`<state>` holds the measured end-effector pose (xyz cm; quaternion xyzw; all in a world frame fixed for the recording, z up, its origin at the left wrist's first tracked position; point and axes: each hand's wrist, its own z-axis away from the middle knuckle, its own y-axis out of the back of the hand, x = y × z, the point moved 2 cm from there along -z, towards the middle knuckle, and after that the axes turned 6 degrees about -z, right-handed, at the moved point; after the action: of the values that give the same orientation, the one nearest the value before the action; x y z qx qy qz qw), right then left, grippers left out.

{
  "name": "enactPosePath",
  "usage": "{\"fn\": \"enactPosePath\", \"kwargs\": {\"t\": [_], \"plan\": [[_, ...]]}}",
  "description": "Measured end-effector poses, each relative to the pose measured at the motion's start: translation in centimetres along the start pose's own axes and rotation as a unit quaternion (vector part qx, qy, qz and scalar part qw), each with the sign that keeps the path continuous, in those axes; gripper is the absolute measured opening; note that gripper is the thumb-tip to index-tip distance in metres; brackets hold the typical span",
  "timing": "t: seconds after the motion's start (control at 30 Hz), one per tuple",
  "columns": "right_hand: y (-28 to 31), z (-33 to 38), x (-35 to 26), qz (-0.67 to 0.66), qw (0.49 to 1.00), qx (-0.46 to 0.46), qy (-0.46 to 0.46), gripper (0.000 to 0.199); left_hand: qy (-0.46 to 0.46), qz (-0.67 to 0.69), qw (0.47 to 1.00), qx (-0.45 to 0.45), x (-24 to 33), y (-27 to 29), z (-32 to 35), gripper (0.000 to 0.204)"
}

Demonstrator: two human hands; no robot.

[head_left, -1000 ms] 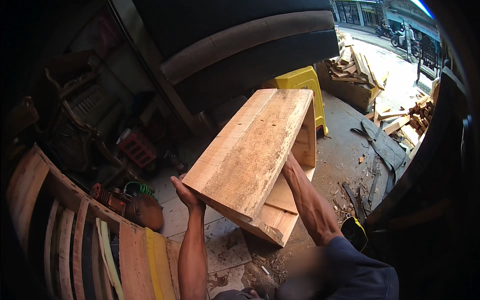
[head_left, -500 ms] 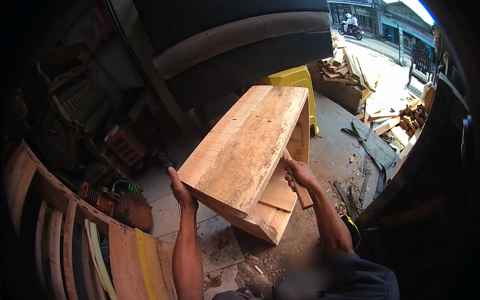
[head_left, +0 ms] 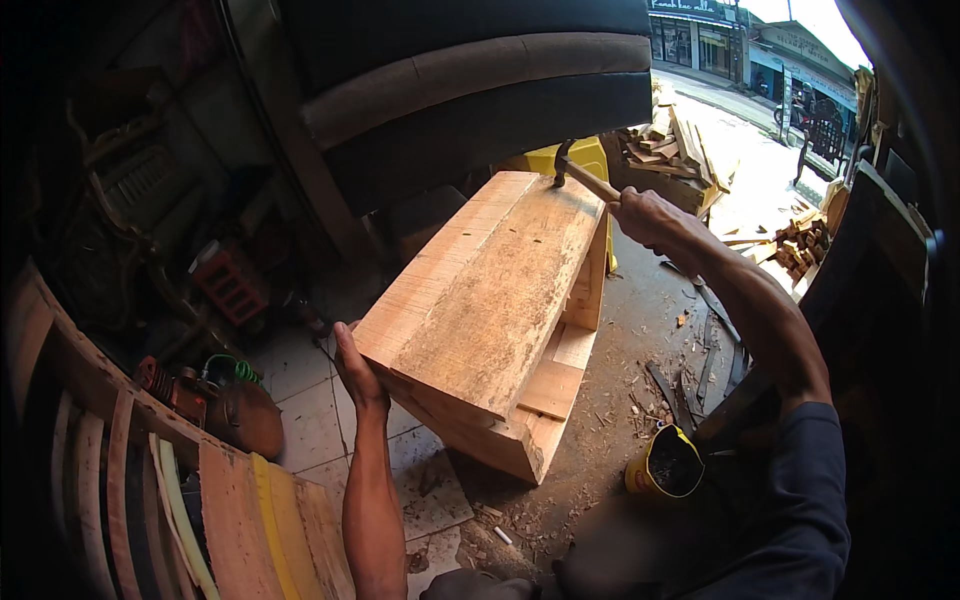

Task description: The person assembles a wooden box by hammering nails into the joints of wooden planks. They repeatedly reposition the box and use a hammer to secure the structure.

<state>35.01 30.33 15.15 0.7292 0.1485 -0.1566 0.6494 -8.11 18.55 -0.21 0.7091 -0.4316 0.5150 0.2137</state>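
A wooden box (head_left: 480, 290) of pale, rough boards stands tilted in front of me, with its right side open and inner boards showing. My left hand (head_left: 360, 372) holds the box's near left corner, thumb upward against the edge; its other fingers are partly hidden. In my right hand (head_left: 655, 222) is a hammer (head_left: 598, 186), gripped by its wooden handle. The dark hammer head is at the far end of the box's top, touching it or just above. Small dark marks or slots show along the middle of the top.
Beside my right arm a yellow bucket (head_left: 662, 465) with dark contents stands on the floor. A yellow stool (head_left: 590, 165) is behind the box, near a dark padded panel (head_left: 480, 90). Wood scraps (head_left: 670, 140) are piled toward the street. Left are a slatted wooden frame (head_left: 230, 500) and a red crate (head_left: 228, 283).
My right hand has lifted the hammer from beside the open side and brought its head to the far end of the top. The left hand stays at the corner.
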Motion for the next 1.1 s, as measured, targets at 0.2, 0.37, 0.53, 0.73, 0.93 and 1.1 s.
{"fn": "enactPosePath", "kwargs": {"t": [0.2, 0.37, 0.53, 0.73, 0.93, 1.1], "plan": [[-0.4, -1.7, 3.1, -0.129, 0.933, 0.310, 0.131, 0.042, 0.008, 0.016, 1.000, -0.007, 1.6, -2.3, 0.2, 0.065], [2.2, 1.1, -1.3, -0.017, 0.998, -0.040, -0.039, 0.053, 0.003, -0.022, 0.999, 0.028, 1.7, -0.2, -0.1, 0.062], [6.8, -1.2, -5.8, -0.268, 0.927, 0.229, 0.124, 0.052, 0.003, -0.012, 1.000, 0.022, 1.2, -1.1, 0.1, 0.063], [-0.2, -5.6, -6.3, 0.042, 0.992, 0.065, 0.099, 0.050, 0.021, -0.009, 0.999, 0.032, 1.0, -0.7, 0.2, 0.067], [0.3, -4.5, -8.8, -0.152, 0.961, 0.211, 0.098, 0.049, 0.023, -0.026, 0.999, 0.025, 1.0, -0.8, 0.2, 0.069], [1.6, -5.1, -9.8, 0.055, 0.997, -0.046, 0.013, 0.055, 0.002, -0.018, 1.000, 0.022, 0.9, -0.2, -0.3, 0.063]]}}
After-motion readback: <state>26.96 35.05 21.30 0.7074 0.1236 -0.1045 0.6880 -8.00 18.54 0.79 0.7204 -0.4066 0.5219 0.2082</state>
